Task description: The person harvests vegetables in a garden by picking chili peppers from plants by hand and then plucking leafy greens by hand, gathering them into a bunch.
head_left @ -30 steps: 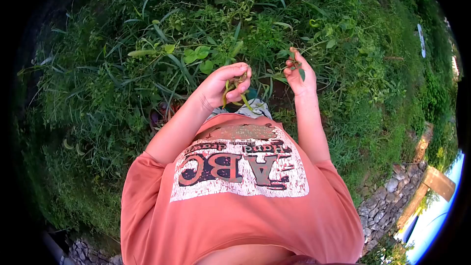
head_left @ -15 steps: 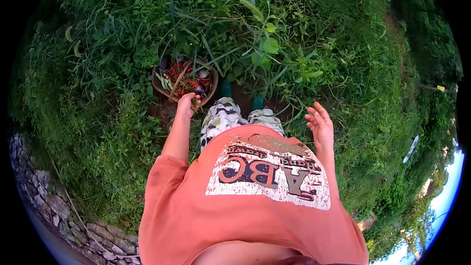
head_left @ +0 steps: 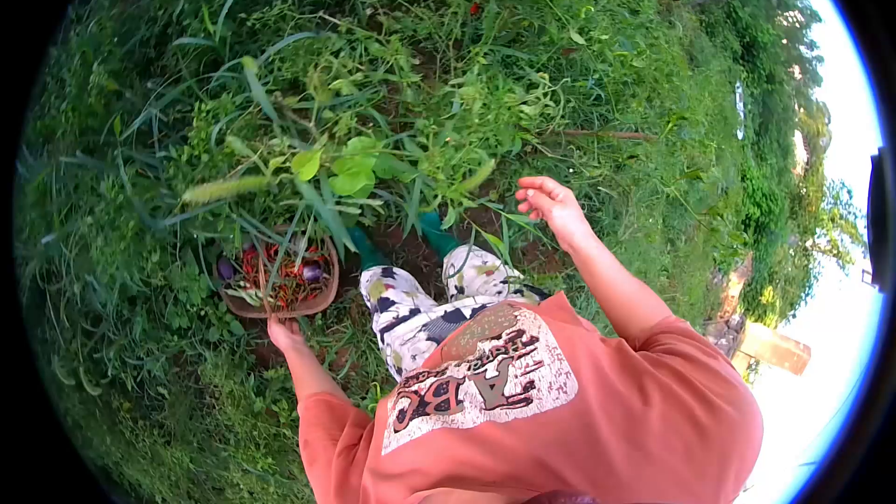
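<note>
A woven basket (head_left: 323,298) with an arched handle sits on the ground at the left, holding red peppers, purple eggplants (head_left: 312,272) and pale green pods (head_left: 245,296). My left hand (head_left: 286,330) touches its near rim, close to the foot of the handle. The fingers there are partly hidden, so their grip is unclear. Over the plants to the right of my legs, my right hand (head_left: 549,204) is raised, with slightly bent fingers apart and nothing seen in them.
Dense grass and leafy plants (head_left: 355,173) surround my green boots (head_left: 439,235). Long blades overhang the basket. A brown stick (head_left: 611,135) lies among the plants at the right. Stones and a wooden beam (head_left: 775,349) stand at the far right.
The green pods and leafy sprig seen in my hands earlier no longer show there. My left hand went down to the basket, which came into view. My right hand moved lower, then reached forward.
</note>
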{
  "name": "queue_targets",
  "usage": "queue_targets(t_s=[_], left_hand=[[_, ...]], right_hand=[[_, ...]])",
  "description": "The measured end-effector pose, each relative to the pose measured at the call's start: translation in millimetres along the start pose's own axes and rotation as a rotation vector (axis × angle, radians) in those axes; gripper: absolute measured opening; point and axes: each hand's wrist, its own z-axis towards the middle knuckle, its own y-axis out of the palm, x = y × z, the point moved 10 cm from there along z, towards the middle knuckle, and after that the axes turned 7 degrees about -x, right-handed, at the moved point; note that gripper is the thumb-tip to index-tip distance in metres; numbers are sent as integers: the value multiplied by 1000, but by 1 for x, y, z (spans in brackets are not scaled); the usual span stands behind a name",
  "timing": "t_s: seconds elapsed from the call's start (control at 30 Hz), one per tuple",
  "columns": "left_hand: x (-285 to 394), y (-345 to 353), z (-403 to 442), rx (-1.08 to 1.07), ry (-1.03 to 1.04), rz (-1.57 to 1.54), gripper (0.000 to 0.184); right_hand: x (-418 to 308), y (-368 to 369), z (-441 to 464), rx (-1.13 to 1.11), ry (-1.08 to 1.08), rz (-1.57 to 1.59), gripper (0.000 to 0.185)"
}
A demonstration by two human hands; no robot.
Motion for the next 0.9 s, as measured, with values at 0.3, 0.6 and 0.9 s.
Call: queue_targets(t_s=[0.3,0.6,0.9], left_hand=[[-95,78,-107,-201,-41,504,21],[-172,206,-206,-803,-46,970,27],[-221,185,-194,-673,-258,1025,25]], right_hand=[[191,-89,164,244,162,-327,40],[238,-71,376,633,-211,1185,25],[192,-115,454,456,-98,924,28]])
